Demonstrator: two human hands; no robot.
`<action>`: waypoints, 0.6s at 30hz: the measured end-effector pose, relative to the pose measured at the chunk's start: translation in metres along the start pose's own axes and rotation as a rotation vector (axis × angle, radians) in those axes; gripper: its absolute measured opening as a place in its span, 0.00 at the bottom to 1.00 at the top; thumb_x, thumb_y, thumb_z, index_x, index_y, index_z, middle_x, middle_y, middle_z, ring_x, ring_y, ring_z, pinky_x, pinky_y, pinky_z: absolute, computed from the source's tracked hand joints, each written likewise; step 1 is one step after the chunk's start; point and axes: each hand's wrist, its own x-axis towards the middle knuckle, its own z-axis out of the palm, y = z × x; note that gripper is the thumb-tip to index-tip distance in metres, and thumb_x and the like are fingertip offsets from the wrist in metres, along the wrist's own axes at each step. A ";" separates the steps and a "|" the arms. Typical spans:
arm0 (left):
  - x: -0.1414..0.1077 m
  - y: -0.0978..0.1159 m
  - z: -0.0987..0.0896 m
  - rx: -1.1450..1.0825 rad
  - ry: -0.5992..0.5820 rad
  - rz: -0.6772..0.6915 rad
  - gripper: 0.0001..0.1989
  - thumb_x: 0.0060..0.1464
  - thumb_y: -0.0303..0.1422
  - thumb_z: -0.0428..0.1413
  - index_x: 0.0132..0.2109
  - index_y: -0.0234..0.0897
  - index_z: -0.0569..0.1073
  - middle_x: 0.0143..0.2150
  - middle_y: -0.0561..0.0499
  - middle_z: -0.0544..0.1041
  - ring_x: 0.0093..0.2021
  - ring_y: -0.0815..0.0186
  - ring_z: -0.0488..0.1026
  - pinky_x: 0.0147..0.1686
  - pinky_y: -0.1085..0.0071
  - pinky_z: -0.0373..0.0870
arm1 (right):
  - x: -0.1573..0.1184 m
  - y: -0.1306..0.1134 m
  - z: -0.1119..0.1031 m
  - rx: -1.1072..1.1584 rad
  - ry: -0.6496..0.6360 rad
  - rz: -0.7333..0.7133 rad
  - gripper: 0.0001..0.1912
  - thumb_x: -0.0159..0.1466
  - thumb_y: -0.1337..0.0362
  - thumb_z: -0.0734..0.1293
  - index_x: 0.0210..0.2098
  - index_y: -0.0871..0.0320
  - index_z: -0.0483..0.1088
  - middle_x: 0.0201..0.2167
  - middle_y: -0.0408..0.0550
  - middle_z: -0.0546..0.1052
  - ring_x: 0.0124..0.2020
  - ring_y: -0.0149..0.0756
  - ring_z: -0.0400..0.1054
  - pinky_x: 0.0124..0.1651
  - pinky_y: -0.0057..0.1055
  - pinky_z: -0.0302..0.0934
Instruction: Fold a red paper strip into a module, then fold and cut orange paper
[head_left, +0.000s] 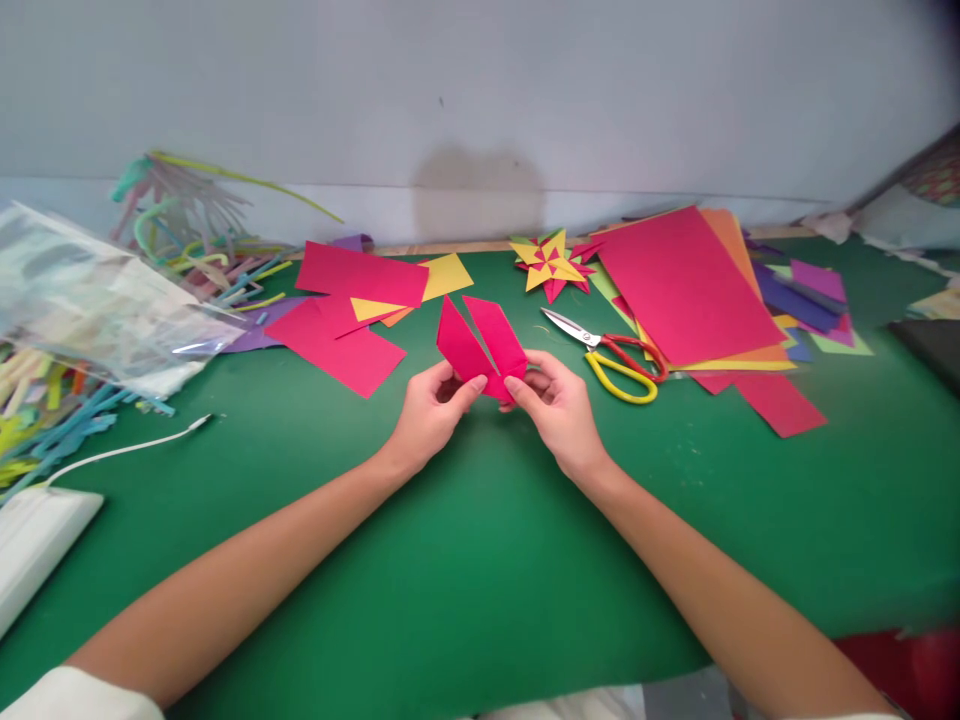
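Between my two hands is a folded piece of red paper (496,335), its two pointed flaps standing up with a narrow gap between them. My left hand (435,410) pinches its lower left edge, thumb in front and fingers behind. At the lower right, my right hand (556,408) grips the same paper with the thumb on its face. The fingertips behind the paper are partly hidden. Just right of my right hand lie scissors (607,355) with one red and one yellow handle, blades slightly apart. Beyond the folded paper rests a yellow and red paper star (551,264).
Red sheets (352,350) and a yellow piece (448,276) lie at the back left. A stack of coloured paper (686,290) stands at the back right. On the left are a clear plastic bag (97,290), pipe cleaners (217,265) and a white device (45,540) with a cable.
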 end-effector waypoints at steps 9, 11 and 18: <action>0.000 -0.001 -0.001 -0.104 -0.049 0.014 0.16 0.58 0.43 0.66 0.42 0.37 0.72 0.35 0.52 0.74 0.32 0.69 0.72 0.25 0.76 0.68 | 0.003 -0.001 -0.005 0.024 0.066 -0.001 0.25 0.64 0.55 0.74 0.57 0.52 0.67 0.32 0.42 0.78 0.29 0.36 0.71 0.34 0.34 0.70; -0.001 -0.002 0.000 -0.129 -0.063 0.037 0.17 0.57 0.42 0.67 0.43 0.38 0.70 0.37 0.52 0.74 0.33 0.69 0.73 0.25 0.77 0.70 | 0.006 -0.002 -0.009 0.037 0.065 0.004 0.25 0.63 0.55 0.74 0.57 0.52 0.67 0.30 0.41 0.76 0.28 0.34 0.69 0.32 0.32 0.66; 0.011 -0.002 -0.017 0.110 0.031 0.339 0.28 0.61 0.36 0.65 0.63 0.46 0.64 0.47 0.50 0.75 0.42 0.66 0.77 0.39 0.71 0.77 | 0.012 -0.009 -0.022 0.090 0.004 0.061 0.23 0.62 0.58 0.71 0.56 0.53 0.70 0.26 0.38 0.68 0.24 0.31 0.60 0.26 0.29 0.58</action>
